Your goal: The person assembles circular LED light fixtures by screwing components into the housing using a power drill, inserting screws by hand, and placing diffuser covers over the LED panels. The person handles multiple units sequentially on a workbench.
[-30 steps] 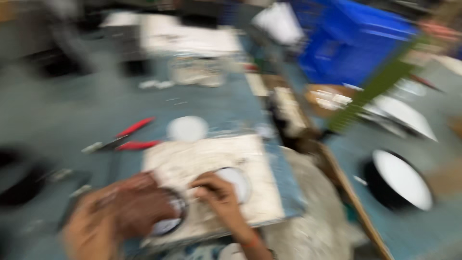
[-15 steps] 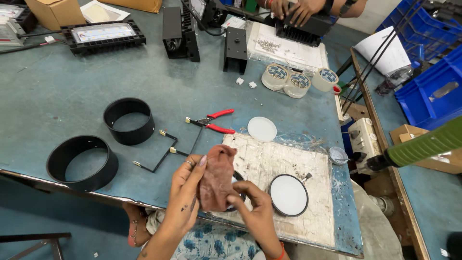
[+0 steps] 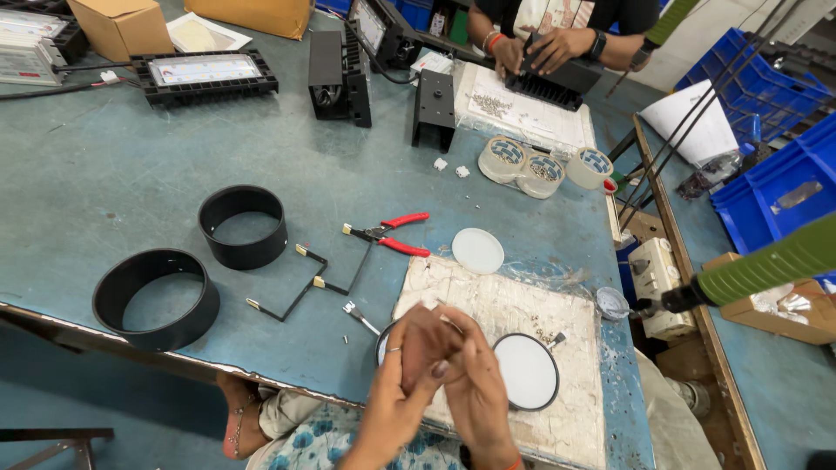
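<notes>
Both of my hands meet at the bottom centre over a worn white board (image 3: 522,318). My left hand (image 3: 392,396) and my right hand (image 3: 477,383) are pressed together around a small reddish-brown cloth (image 3: 421,341), bunched between the fingers. Just right of my hands lies a round white light panel with a black rim (image 3: 525,372). A second black-rimmed round piece (image 3: 381,341) shows at the board's left edge, mostly hidden by my left hand.
On the blue-grey table lie red-handled pliers (image 3: 389,235), a white disc (image 3: 477,251), a bent black wire bracket (image 3: 305,283), two black rings (image 3: 243,226) (image 3: 157,298) and tape rolls (image 3: 531,165). Another person's hands (image 3: 540,48) work at the far edge. A green-handled tool (image 3: 771,263) hangs at the right.
The cloth was spread under my left hand; now both hands have closed together around it, bunched. The view has steadied from the blur of a second ago.
</notes>
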